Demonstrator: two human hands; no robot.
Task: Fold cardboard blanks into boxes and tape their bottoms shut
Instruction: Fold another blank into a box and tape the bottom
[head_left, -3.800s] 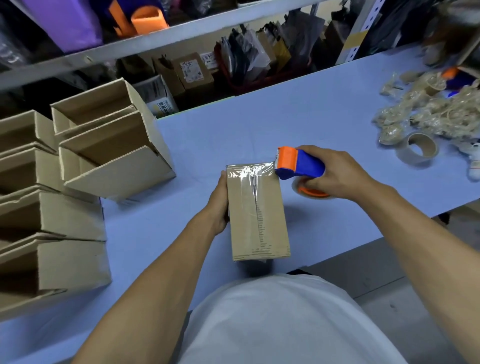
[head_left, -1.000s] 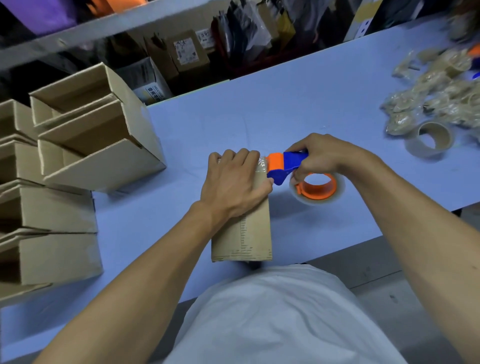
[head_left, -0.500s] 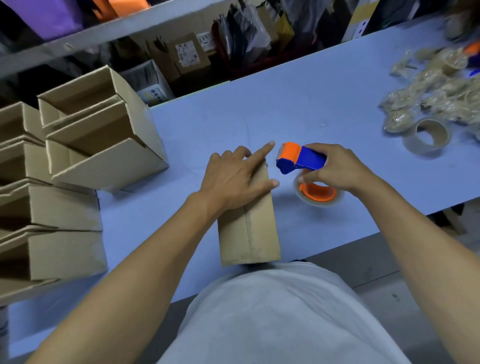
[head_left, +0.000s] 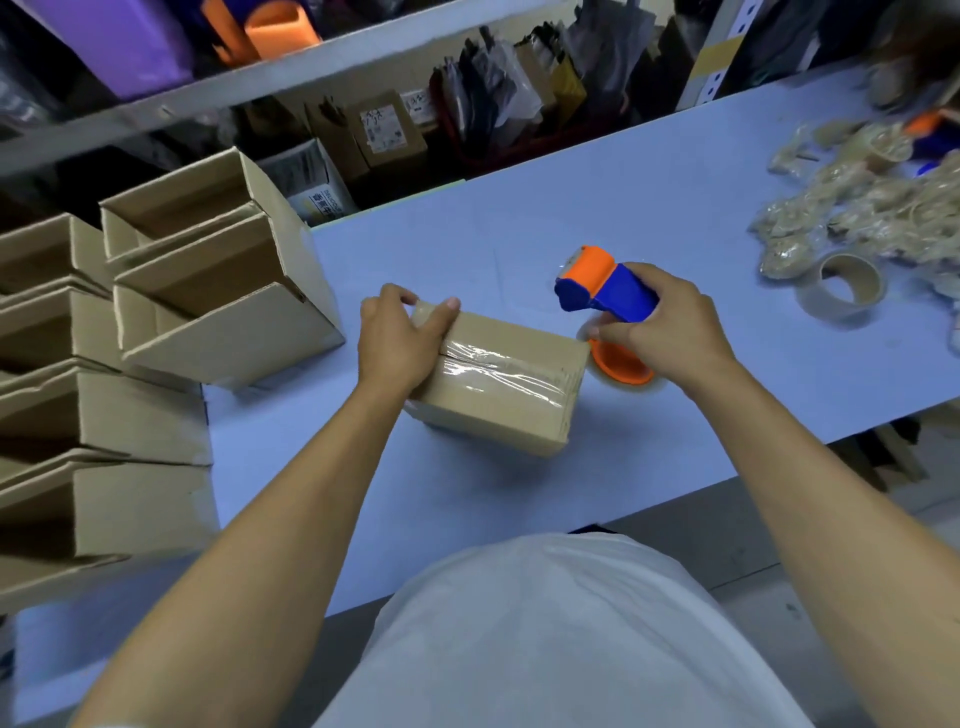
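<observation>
Left hand (head_left: 400, 347) fingers curl over the taped box (head_left: 501, 382) end. Right hand (head_left: 667, 325) grips the tape dispenser (head_left: 605, 291), just beside the box.

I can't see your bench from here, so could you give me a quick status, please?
Left hand gripping taped box at its far end. Right hand holding tape dispenser, clear of the box. Nothing in the way.
</observation>
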